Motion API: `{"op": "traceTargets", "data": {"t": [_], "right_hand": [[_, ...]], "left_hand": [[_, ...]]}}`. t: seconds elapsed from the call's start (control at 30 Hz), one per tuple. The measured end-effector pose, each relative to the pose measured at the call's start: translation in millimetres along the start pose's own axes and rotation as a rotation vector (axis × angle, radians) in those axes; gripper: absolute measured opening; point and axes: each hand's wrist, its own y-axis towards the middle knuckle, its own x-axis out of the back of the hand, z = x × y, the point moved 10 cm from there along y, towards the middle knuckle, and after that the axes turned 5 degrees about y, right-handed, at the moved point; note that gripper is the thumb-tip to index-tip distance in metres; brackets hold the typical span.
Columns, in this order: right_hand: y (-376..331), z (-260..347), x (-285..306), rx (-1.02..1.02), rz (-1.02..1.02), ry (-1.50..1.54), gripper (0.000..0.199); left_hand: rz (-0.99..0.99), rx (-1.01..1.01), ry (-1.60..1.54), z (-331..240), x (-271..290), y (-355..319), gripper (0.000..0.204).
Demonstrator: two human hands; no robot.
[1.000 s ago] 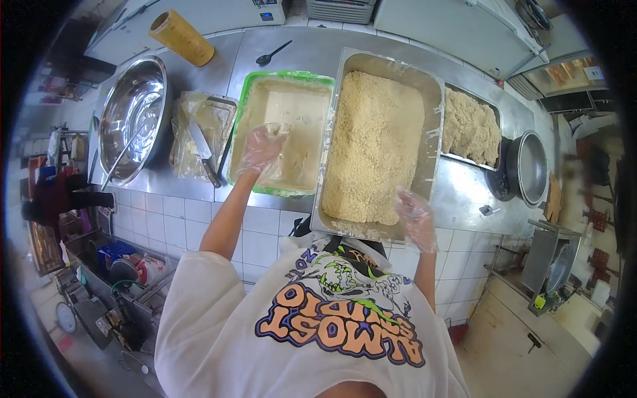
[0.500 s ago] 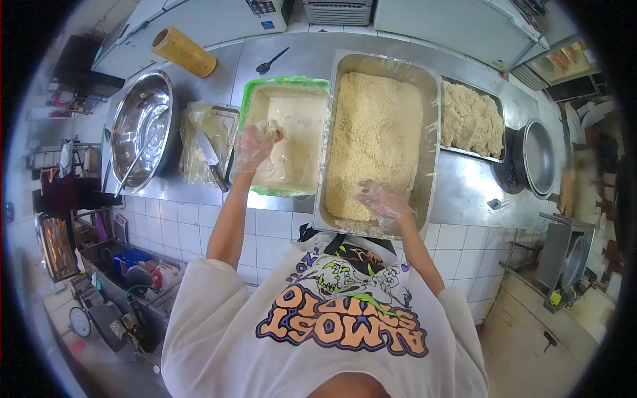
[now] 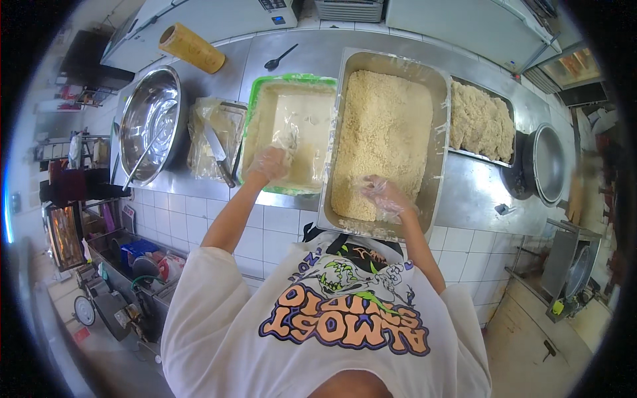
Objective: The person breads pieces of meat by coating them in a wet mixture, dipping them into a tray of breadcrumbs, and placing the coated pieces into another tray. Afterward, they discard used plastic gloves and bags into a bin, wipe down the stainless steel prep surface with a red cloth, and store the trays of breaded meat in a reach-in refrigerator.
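Since the earlier frame, the clear-gloved left hand [image 3: 269,162] has shifted toward the lower edge of the green-rimmed rectangular tub [image 3: 253,113]; its fingers curl partway, their contents impossible to tell. Creamy liquid batter [image 3: 308,126] spreads beyond those fingertips. The clear-gloved right hand [image 3: 387,196] is half-open at coarse beige crumbs [image 3: 375,139], lower centre, its hold unclear. The deep steel pan [image 3: 438,132] adjoins the tub, probably so each hand reaches one.
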Motion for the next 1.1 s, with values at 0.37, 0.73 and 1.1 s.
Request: {"op": "traceTargets", "data": {"t": [0.37,0.73,1.1], "right_hand": [[-0.4,3.9,-0.3,-0.250,0.126,0.247,0.047],[71.0,-15.5,33.8,-0.100,-0.129,0.689,0.047],[41.5,-45.5,74.2,-0.104,-0.442,0.586,0.045]], "left_hand": [[0.204,0.080,-0.511,12.9,38.1,-3.9,0.037],[-0.082,0.157,-0.050,16.6,97.5,4.0,0.042],[-0.410,0.096,-0.138,22.4,148.0,4.4,0.041]]}}
